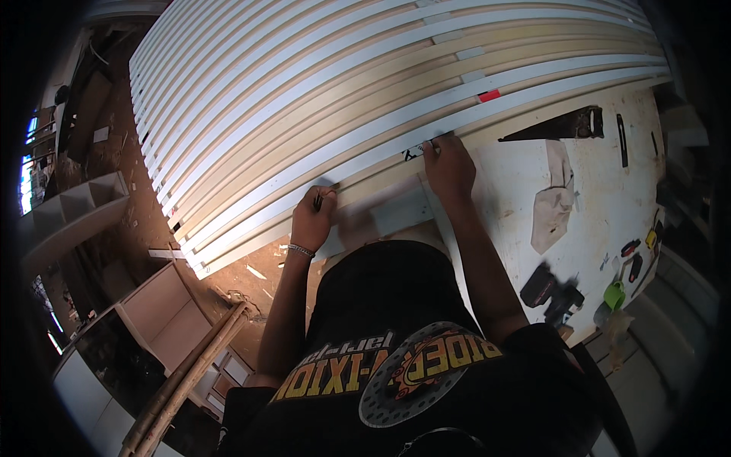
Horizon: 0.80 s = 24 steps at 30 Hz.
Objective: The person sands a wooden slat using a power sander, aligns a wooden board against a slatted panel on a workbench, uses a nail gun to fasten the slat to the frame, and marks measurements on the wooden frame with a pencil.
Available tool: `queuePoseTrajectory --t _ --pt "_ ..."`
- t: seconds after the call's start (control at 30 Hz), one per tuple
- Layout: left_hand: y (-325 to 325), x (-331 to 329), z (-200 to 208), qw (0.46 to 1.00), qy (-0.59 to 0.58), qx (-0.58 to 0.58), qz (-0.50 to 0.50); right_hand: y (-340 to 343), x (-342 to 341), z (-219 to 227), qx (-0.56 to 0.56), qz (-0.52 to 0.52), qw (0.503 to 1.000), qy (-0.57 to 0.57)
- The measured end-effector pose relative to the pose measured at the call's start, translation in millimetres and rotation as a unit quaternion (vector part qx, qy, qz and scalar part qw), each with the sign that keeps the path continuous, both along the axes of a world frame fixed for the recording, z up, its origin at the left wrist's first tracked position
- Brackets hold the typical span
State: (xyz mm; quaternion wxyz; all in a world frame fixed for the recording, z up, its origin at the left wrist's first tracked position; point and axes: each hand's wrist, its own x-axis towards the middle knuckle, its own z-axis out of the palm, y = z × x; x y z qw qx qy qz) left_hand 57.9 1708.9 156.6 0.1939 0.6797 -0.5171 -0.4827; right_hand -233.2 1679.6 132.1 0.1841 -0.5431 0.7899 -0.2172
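Observation:
A wide panel of parallel white and pale wood slats [304, 114] lies across the table in front of me. My left hand [314, 213], with a bracelet at its wrist, is closed at the panel's near edge. A small dark pen-like piece [317, 202] pokes out between its fingers. Farther right, my right hand [451, 169] rests on the near slats with its fingers curled together. Against its fingertips lies a small white strip with black marks [413, 153]; what exactly the fingers pinch is hidden. A red tag [489, 96] sits on a slat beyond.
On the white tabletop [502, 179] to the right lie a handsaw [563, 126], a beige cloth [553, 206], a dark power tool [552, 293] and a green item [614, 295]. Long poles [190, 373] and wooden cabinet parts [164, 312] stand at the lower left, above a brown floor with scraps.

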Motion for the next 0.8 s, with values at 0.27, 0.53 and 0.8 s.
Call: queuePoseTrajectory --t 0.27,0.53,0.8 --pt "11 75 -18 0.995 -0.040 -0.092 -0.004 12 72 -3 -0.005 0.076 0.997 -0.033" --pt "4 113 -25 0.986 -0.063 -0.148 0.044 -82 -129 -9 0.071 -0.179 0.973 0.127" --pt "3 98 -18 0.992 -0.083 -0.088 0.045 -75 -72 6 0.094 -0.101 0.989 0.052"
